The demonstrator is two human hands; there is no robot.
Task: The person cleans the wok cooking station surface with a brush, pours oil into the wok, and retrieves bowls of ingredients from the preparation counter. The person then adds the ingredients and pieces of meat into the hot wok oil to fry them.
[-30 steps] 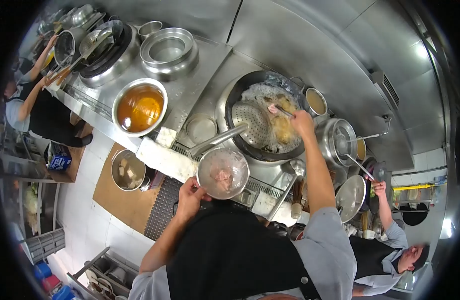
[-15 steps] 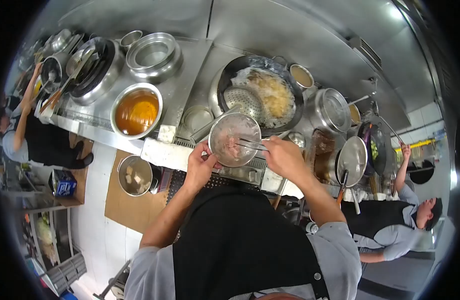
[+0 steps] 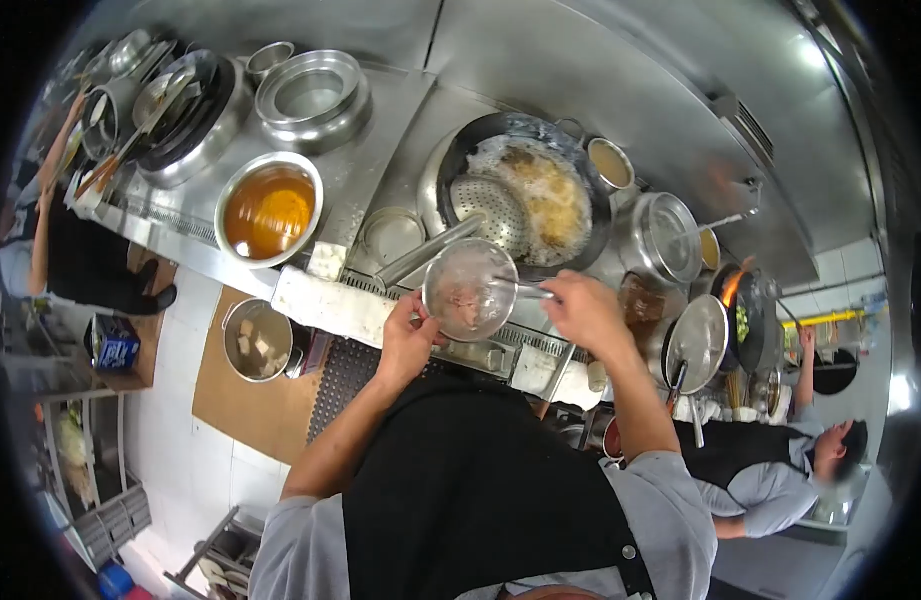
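My left hand (image 3: 408,335) grips the rim of a small clear bowl (image 3: 497,262), thumb on top. Inside the bowl lie pale pink, wet-looking pieces of food (image 3: 466,304), probably raw meat. Slim metal tongs (image 3: 529,291) are held in my right hand (image 3: 588,310), their tips inside the bowl. Just beyond the bowl is a black wok (image 3: 451,165) of bubbling oil with yellowish food (image 3: 556,210) frying in it. A perforated metal strainer (image 3: 493,208) rests in the wok, its handle pointing toward me on the left.
A pot of amber liquid (image 3: 271,215) and a lidded steel pot (image 3: 311,100) stand left of the wok. At right are a wok with flame (image 3: 746,320), a steel pot (image 3: 666,235) and a co-worker (image 3: 781,470). A pot with pale chunks (image 3: 259,340) sits low at left.
The tongs have turned in my right hand, which has shifted slightly right. The bowl has dropped a little toward me. Flame now shows at the right-hand wok.
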